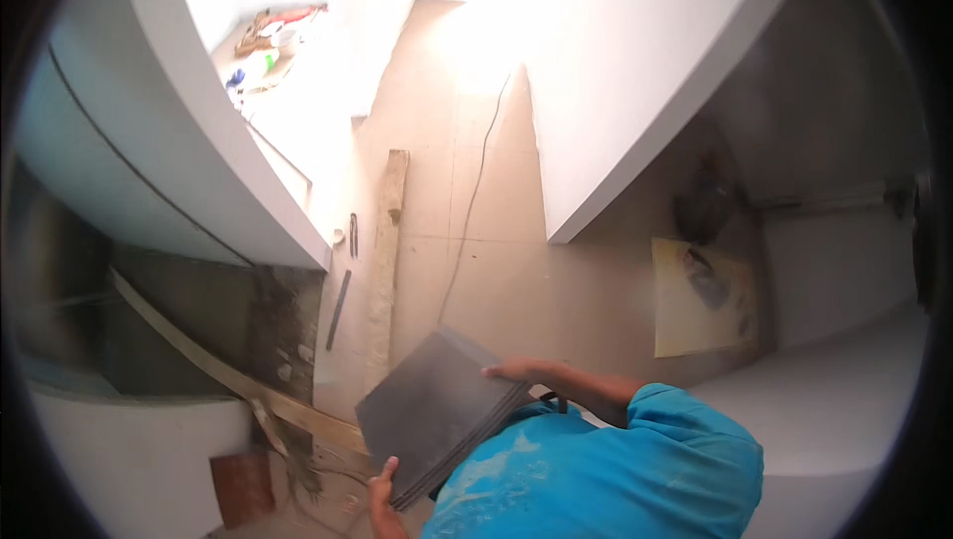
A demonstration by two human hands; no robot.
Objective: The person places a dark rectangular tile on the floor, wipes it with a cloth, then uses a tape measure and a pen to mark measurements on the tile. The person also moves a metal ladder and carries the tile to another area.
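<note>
A stack of large, square dark grey tiles (432, 405) is held against the front of my blue shirt, tilted toward the left. My left hand (381, 487) grips its near left corner, thumb on top and the other fingers hidden beneath. Across the stack's right edge lies my right hand (511, 370), with its fingers closed over the side. Several layered edges show along the side facing my body. Beyond the stack, a long wooden beam (385, 261) rests on the floor.
A thin cable (481, 172) runs along the tiled floor between white walls. A dark bar (339, 311) lies left of the beam. Another plank (218, 365) spans the dark recess on the left. At right, a yellowish board (685, 326) lies near a dark round object (705, 209).
</note>
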